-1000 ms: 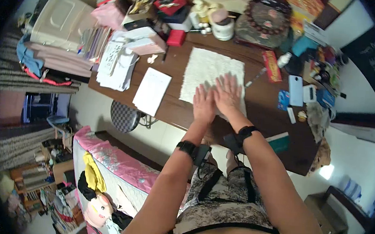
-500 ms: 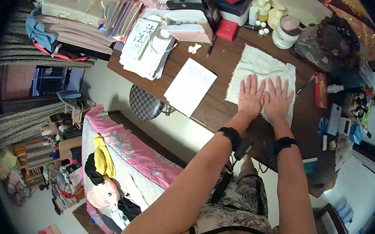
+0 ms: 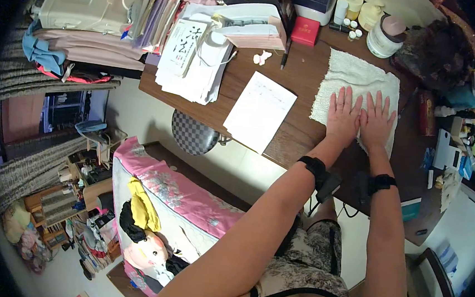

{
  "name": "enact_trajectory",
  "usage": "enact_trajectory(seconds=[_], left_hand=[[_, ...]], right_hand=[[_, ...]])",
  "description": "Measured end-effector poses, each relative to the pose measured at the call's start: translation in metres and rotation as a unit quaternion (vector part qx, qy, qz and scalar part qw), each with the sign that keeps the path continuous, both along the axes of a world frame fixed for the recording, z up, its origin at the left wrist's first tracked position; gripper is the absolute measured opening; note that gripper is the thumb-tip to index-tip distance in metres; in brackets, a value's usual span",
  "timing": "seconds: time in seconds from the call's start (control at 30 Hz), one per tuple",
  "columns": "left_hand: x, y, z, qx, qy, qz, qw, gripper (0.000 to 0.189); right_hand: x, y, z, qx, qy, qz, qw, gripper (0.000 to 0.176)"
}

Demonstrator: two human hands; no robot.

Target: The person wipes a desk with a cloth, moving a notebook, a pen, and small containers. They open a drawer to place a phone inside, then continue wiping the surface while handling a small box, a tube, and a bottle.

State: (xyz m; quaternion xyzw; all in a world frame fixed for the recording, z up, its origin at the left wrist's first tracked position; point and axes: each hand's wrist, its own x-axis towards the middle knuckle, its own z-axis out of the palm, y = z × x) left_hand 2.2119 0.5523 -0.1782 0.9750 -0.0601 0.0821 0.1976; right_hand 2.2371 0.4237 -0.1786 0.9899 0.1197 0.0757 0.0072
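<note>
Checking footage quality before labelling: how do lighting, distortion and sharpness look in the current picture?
Head view: strong fisheye bowing with black corners; curtains at left dim; desk fairly evenly lit; writing on the paper sheet too faint to read.

Both hands lie palm down on a white cloth (image 3: 360, 74) spread on the brown desk (image 3: 293, 116) — the left hand (image 3: 343, 119) and the right hand (image 3: 376, 121) side by side, fingers pointing toward the cloth's far edge. The cloth is wrinkled above the fingertips. A sheet of paper (image 3: 260, 112) with faint writing lies beside it — nearer a stack of papers (image 3: 197, 61) — and a black pen (image 3: 285, 56) rests near a red box (image 3: 305, 31).
</note>
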Motion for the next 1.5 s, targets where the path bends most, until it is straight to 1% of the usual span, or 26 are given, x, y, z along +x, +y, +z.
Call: enact_trajectory(seconds=[0.1,0.23,0.33,0.4,0.5,0.53,0.63,0.73,0.77,0.87,0.9,1.0,1.1,1.17,1.27,1.37,1.5], left_hand=[[-0.014,0.007,0.003,-0.009,0.0,-0.015,1.0,0.053],[-0.05,0.019,0.01,-0.023,-0.003,-0.034,0.999,0.051],[-0.088,0.03,0.014,-0.014,0.027,-0.06,0.998,0.05],[-0.113,0.038,0.018,-0.009,0.057,-0.084,0.995,0.051],[-0.134,0.045,0.015,0.0,0.078,-0.109,0.991,0.054],[-0.133,0.044,0.016,0.002,0.079,-0.115,0.99,0.055],[-0.12,0.042,0.018,0.034,0.124,-0.138,0.982,0.054],[-0.094,0.036,0.016,0.062,0.077,-0.137,0.986,0.055],[-0.083,0.034,0.015,0.043,0.062,-0.133,0.988,0.055],[-0.048,0.027,0.008,0.055,0.025,-0.146,0.987,0.057],[-0.036,0.025,0.007,0.067,0.019,-0.151,0.986,0.056],[-0.005,0.019,0.001,0.031,-0.003,-0.141,0.99,0.055],[0.015,0.013,-0.002,0.053,-0.041,-0.134,0.989,0.052],[0.016,0.01,0.002,0.052,-0.056,-0.121,0.99,0.049],[0.012,0.01,0.0,0.064,-0.047,-0.111,0.991,0.05],[-0.006,0.013,0.001,0.07,-0.043,-0.105,0.991,0.051],[-0.048,0.016,0.009,0.082,0.006,-0.104,0.991,0.056]], right_hand=[[-0.015,0.007,0.007,-0.005,0.017,-0.009,1.0,0.052],[-0.057,0.015,0.012,-0.003,0.028,-0.001,1.0,0.051],[-0.098,0.021,0.015,0.005,0.084,-0.012,0.996,0.052],[-0.13,0.024,0.017,0.016,0.105,0.002,0.994,0.053],[-0.148,0.028,0.025,0.025,0.142,0.006,0.99,0.053],[-0.149,0.027,0.028,0.027,0.154,0.004,0.988,0.053],[-0.139,0.021,0.027,0.046,0.137,0.029,0.989,0.051],[-0.112,0.021,0.027,0.07,0.12,0.013,0.99,0.05],[-0.102,0.02,0.029,0.081,0.1,0.003,0.992,0.049],[-0.07,0.016,0.025,0.107,0.039,0.006,0.993,0.048],[-0.06,0.014,0.025,0.109,0.035,0.002,0.993,0.048],[-0.031,0.01,0.028,0.118,0.016,-0.007,0.993,0.048],[-0.012,0.006,0.019,0.131,-0.012,-0.018,0.991,0.048],[-0.009,0.007,0.015,0.132,-0.026,-0.028,0.991,0.048],[-0.014,0.009,0.019,0.107,-0.01,-0.037,0.994,0.049],[-0.035,0.011,0.02,0.1,0.017,-0.044,0.994,0.051],[-0.077,0.006,0.026,0.105,0.053,-0.017,0.993,0.053]])
